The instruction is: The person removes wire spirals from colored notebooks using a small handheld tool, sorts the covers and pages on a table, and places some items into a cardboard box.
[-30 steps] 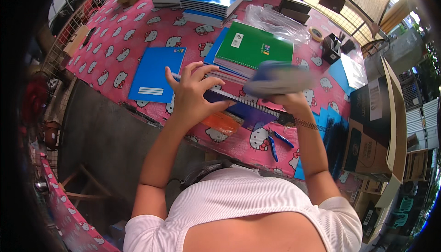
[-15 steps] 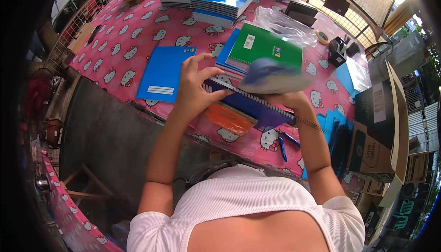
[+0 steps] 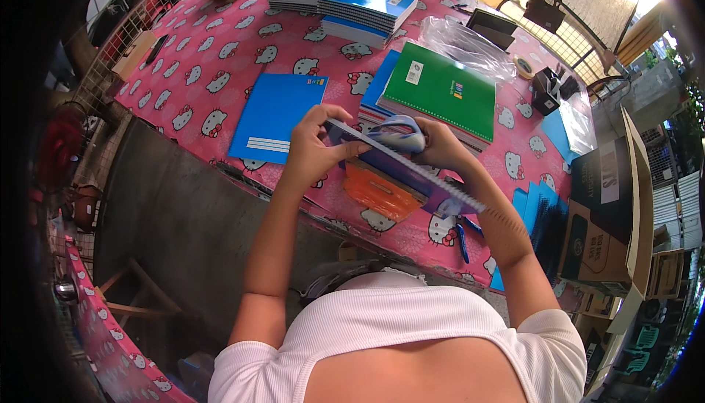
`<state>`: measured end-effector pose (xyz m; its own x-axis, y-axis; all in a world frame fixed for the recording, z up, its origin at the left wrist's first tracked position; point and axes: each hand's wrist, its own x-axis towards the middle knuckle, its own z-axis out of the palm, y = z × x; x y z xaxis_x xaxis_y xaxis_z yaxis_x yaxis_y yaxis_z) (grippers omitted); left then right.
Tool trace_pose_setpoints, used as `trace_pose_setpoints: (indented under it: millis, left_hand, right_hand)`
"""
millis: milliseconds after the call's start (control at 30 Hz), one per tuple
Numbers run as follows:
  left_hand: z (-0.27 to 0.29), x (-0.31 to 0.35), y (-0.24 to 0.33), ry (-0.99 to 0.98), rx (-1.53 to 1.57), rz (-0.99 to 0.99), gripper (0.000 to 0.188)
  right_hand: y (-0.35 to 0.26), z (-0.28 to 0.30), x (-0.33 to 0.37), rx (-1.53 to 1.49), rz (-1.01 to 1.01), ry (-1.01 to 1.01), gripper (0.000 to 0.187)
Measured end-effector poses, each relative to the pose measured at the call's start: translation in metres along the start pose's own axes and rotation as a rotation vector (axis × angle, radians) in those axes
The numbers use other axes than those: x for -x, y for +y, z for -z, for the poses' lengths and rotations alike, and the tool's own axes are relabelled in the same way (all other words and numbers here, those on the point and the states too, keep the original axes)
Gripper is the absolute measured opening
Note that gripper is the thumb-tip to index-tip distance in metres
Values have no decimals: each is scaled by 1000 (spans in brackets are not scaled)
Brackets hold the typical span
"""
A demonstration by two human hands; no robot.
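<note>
Black-and-brown cardboard box (image 3: 601, 216), flap raised, at right; contents hidden. Above pink patterned surface (image 3: 236, 71): blue-purple spiral-bound notebook (image 3: 397, 168), tilted, spine uppermost, pinched in left hand (image 3: 312, 144). In right hand (image 3: 443, 146), grip curled closed, beside spine: white-and-blue loop-handled tool (image 3: 402, 139).

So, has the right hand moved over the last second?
Yes: judged against the green notebook, the right hand has shifted left, bringing the blue-and-white tool nearer the left hand.
</note>
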<state>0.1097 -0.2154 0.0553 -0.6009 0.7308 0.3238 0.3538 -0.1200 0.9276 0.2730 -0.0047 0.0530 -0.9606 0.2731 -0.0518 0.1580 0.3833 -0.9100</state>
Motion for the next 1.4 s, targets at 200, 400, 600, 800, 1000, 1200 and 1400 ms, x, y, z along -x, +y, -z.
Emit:
trace_pose_setpoints:
  millis: [200, 400, 600, 800, 1000, 1200, 1400]
  left_hand:
    - [-9, 0, 9, -30, 16, 91, 36]
    - [-9, -1, -8, -68, 127, 94, 40]
    - [-13, 1, -8, 64, 374, 23, 43]
    - [-7, 5, -13, 115, 298, 70, 45]
    - [11, 6, -9, 72, 364, 171, 39]
    - [-7, -15, -11, -90, 370, 196, 16]
    - [12, -26, -46, -110, 462, -48, 17]
  right_hand:
    - [-19, 9, -3, 37, 195, 22, 54]
    - [-17, 13, -5, -410, 133, 24, 52]
    - [-27, 8, -4, -500, 181, 108, 62]
    - [-41, 2, -23, 104, 114, 155, 52]
    - [8, 38, 17, 348, 87, 762, 46]
    - [183, 115, 174, 1004, -431, 1118, 23]
    - [103, -4, 178, 844, -376, 870, 56]
